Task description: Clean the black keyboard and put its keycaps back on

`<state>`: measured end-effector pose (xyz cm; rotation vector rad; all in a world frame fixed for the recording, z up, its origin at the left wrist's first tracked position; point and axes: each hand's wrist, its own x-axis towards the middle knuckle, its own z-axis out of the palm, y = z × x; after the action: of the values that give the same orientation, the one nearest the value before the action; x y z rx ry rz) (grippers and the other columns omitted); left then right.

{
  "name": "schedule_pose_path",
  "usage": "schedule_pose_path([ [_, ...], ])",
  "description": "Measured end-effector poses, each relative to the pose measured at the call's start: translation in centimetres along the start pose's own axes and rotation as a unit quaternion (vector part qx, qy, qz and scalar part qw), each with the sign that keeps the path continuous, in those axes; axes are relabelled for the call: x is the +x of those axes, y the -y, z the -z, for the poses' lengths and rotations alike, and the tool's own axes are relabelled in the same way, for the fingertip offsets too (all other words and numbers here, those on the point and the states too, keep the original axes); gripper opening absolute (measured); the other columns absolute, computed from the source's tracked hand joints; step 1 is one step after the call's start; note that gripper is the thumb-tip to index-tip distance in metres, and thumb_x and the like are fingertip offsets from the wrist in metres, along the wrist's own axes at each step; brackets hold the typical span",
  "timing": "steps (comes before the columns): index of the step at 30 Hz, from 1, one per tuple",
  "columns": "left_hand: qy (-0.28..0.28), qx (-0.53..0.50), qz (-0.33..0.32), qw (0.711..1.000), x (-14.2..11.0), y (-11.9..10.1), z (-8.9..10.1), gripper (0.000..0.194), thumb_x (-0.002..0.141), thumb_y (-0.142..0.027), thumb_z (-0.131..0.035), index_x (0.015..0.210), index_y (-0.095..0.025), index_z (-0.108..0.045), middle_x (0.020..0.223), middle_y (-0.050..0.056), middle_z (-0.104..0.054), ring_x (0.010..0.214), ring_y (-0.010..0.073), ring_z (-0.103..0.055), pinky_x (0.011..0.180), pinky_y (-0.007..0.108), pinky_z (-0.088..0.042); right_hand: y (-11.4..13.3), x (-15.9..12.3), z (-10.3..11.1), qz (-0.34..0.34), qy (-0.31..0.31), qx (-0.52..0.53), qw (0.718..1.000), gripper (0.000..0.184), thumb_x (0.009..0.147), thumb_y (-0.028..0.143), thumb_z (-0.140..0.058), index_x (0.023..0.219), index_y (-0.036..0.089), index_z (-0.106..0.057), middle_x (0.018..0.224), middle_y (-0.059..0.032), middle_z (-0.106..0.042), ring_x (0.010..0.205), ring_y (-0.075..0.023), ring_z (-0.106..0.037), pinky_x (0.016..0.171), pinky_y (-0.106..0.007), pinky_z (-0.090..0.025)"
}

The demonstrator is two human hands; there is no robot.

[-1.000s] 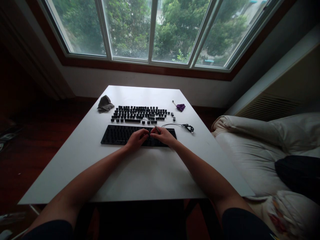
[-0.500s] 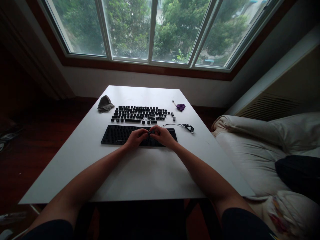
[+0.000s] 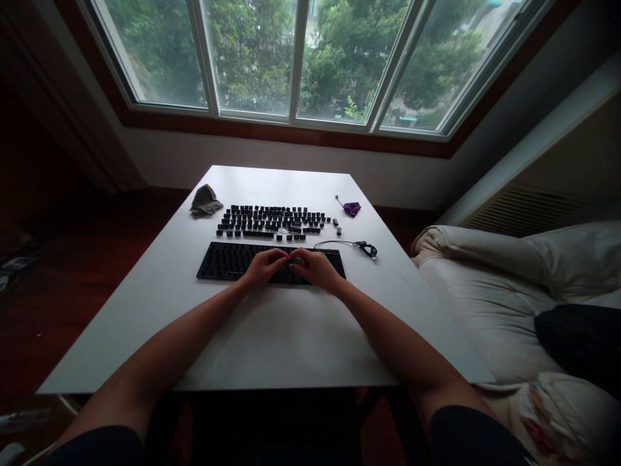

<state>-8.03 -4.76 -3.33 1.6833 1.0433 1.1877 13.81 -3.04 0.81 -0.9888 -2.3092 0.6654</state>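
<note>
A black keyboard (image 3: 223, 262) lies across the white table, its caps off over much of its face. Over its right half, my left hand (image 3: 264, 265) and my right hand (image 3: 313, 264) meet fingertip to fingertip. Both have their fingers pinched together, and whatever small dark thing is between them is too small and hidden to name. Behind the keyboard, many loose black keycaps (image 3: 237, 223) stand in rows, with a long spacebar cap (image 3: 257, 233) at the front. A thin wire loop (image 3: 283, 231) lies among them.
A grey cloth (image 3: 206, 202) sits at the table's back left. At the right are a purple cloth (image 3: 352, 208), a thin stick (image 3: 338, 199) and a coiled black cable (image 3: 366, 248). Beyond the table (image 3: 286, 343) stands a pale sofa (image 3: 475, 291) on the right.
Both hands stay together over the keyboard; their fingertips have shifted slightly and the right fingers are curled a little more. The view has moved a touch.
</note>
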Motion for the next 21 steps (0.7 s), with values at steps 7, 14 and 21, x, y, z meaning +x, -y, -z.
schedule_pose_path([
  [7,-0.003,-0.019,0.005,1.000,0.1,0.1,0.0,0.028,0.090,-0.041,-0.065,0.100,-0.016,-0.072,0.087,0.005,-0.072,0.074,0.0155,-0.064,0.070,0.026,-0.052,-0.4,-0.1,-0.1,0.016,-0.014,-0.020,1.000,0.024,0.090,0.040,-0.066,0.107,0.023,-0.071,0.070,0.0008,-0.062,0.061,-0.0144,-0.050,0.065,-0.026,-0.035],
  [14,0.006,0.064,-0.010,0.998,-0.1,0.7,-0.3,0.023,0.092,-0.036,-0.061,0.104,-0.018,-0.072,0.090,0.004,-0.073,0.081,0.0163,-0.066,0.078,0.027,-0.053,-4.2,2.1,2.0,-0.041,-0.091,-0.074,0.992,0.028,0.090,0.043,-0.063,0.107,0.023,-0.071,0.063,0.0029,-0.056,0.057,-0.0145,-0.049,0.063,-0.026,-0.035],
  [21,0.028,0.159,-0.046,0.986,-0.4,0.2,-0.3,0.019,0.093,-0.029,-0.060,0.103,-0.020,-0.072,0.095,0.002,-0.073,0.082,0.0158,-0.064,0.076,0.026,-0.049,-10.1,5.1,2.4,-0.126,-0.070,-0.185,0.972,0.025,0.089,0.041,-0.063,0.107,0.024,-0.072,0.077,-0.0015,-0.069,0.073,-0.0191,-0.062,0.070,-0.027,-0.040],
])
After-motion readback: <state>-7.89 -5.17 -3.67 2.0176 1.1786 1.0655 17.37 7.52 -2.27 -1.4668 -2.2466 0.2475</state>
